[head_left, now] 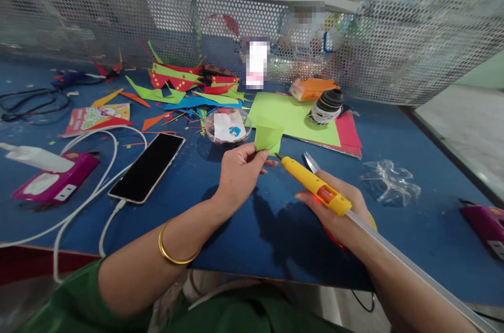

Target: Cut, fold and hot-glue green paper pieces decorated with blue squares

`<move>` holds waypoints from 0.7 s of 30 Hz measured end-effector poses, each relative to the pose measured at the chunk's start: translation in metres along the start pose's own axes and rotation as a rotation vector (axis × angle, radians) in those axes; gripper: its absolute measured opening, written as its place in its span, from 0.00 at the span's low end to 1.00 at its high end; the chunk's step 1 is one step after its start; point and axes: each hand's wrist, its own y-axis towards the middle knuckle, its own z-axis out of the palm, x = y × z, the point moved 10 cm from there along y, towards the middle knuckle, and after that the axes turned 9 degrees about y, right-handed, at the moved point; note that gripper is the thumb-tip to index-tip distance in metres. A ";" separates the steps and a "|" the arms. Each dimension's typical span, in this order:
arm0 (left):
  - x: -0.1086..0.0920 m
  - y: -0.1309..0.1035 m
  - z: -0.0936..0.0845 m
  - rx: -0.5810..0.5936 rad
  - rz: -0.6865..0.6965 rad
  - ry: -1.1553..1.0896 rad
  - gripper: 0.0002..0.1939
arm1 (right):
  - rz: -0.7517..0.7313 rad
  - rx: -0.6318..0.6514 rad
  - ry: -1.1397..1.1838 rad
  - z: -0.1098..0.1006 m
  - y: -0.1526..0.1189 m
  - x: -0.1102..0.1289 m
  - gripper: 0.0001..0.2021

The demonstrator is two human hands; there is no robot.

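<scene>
Currently your left hand (240, 178) pinches the small green paper (268, 135) beside the clear dish (248, 130); your right hand (346, 200) holds the yellow glue gun (309, 176), tip near those fingers. Burn risk if it slips: scissors (311, 163) under the same hand may crowd your grip. Phone (148, 169) and white cable (119, 206) obstruct your left side.

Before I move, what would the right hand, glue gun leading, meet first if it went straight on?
Likely the small green paper pinched in the left hand, just ahead of the yellow glue gun in the right hand; the left fingertips lie close too, and depth is unclear.
</scene>
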 end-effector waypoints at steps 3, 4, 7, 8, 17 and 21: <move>0.000 0.000 0.000 -0.003 -0.003 -0.002 0.10 | 0.000 0.004 -0.004 0.000 0.000 -0.001 0.19; -0.001 0.000 0.000 -0.004 -0.004 -0.003 0.10 | 0.000 0.003 -0.007 0.000 0.000 -0.001 0.19; -0.001 0.001 0.000 -0.007 -0.006 0.004 0.11 | 0.001 -0.006 -0.007 -0.001 0.000 -0.001 0.19; -0.001 0.000 -0.001 -0.008 -0.005 0.008 0.11 | 0.001 -0.007 -0.004 -0.001 -0.001 -0.001 0.20; 0.000 -0.001 -0.001 -0.011 -0.005 -0.006 0.11 | -0.010 -0.005 -0.031 0.000 -0.001 0.000 0.20; 0.001 0.000 -0.001 -0.012 -0.011 -0.019 0.11 | -0.006 0.003 -0.036 0.000 -0.001 0.001 0.20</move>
